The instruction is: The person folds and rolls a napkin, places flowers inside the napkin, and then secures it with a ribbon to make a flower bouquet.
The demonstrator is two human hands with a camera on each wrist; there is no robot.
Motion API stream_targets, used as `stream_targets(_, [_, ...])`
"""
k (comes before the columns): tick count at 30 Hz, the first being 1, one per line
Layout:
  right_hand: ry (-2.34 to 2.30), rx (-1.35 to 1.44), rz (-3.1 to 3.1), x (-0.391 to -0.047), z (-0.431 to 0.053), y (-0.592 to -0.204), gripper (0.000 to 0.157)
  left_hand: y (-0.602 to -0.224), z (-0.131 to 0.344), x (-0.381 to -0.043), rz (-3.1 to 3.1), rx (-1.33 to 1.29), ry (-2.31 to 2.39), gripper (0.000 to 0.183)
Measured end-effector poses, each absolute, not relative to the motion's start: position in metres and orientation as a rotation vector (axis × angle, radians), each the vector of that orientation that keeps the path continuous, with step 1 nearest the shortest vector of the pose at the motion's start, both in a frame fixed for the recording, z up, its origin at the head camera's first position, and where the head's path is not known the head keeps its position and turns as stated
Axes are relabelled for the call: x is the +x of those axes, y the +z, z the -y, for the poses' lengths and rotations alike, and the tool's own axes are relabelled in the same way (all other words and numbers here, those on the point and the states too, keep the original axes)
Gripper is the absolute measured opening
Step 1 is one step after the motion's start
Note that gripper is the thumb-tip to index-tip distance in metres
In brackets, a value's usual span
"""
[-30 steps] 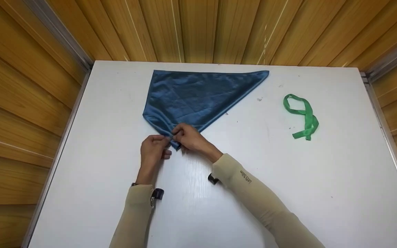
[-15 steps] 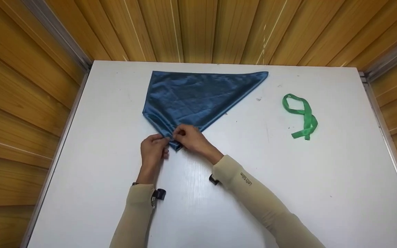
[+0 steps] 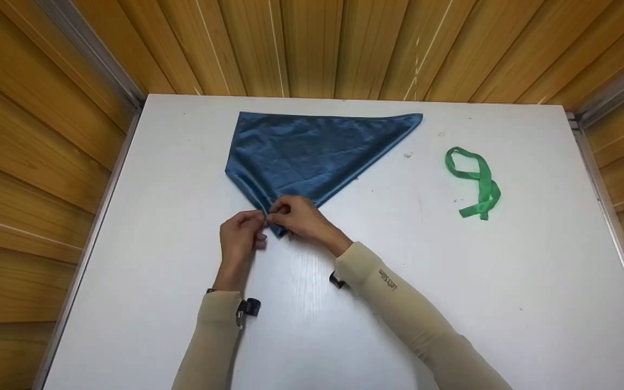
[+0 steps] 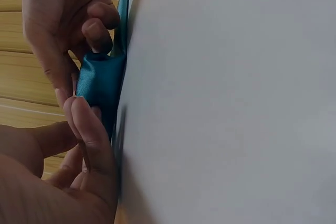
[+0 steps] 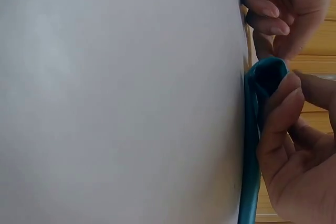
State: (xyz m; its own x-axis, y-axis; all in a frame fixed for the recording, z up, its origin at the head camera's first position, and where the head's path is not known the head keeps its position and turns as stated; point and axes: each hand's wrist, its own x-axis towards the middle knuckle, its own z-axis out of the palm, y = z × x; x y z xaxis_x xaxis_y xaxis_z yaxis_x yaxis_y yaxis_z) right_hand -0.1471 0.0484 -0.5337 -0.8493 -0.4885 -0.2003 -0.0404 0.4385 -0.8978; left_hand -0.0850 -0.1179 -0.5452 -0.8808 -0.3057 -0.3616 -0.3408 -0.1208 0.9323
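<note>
A shiny blue satin cloth [image 3: 306,151] lies folded on the white table, its right end tapering to a point. At its near corner, my left hand [image 3: 238,233] and right hand [image 3: 302,218] pinch the gathered fabric, fingertips almost meeting. The left wrist view has a raised fold of the cloth [image 4: 100,80] between the fingers of both hands. From the right wrist, the cloth's edge [image 5: 252,156] curls into a small hollow loop beside the right thumb and forefinger. The very tip of the corner pokes out below the hands.
A loosely looped green ribbon [image 3: 485,187] lies on the right part of the white table [image 3: 550,271]. Wood-patterned panels [image 3: 312,49] stand along the back and sides of the table.
The cloth's left corner has been drawn slightly upward and its lower left edge looks tighter. My right fingertips have shifted a little left, closer to the left ones. The ribbon stays put.
</note>
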Motion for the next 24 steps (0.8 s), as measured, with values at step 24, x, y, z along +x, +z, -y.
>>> stream_targets(24, [-1.409, -0.425, -2.343, -0.1487, -0.0514, -0.5363, 0.015, -0.5453, 0.1114, -0.0899, -2.136, -0.745, 2.150, 0.015])
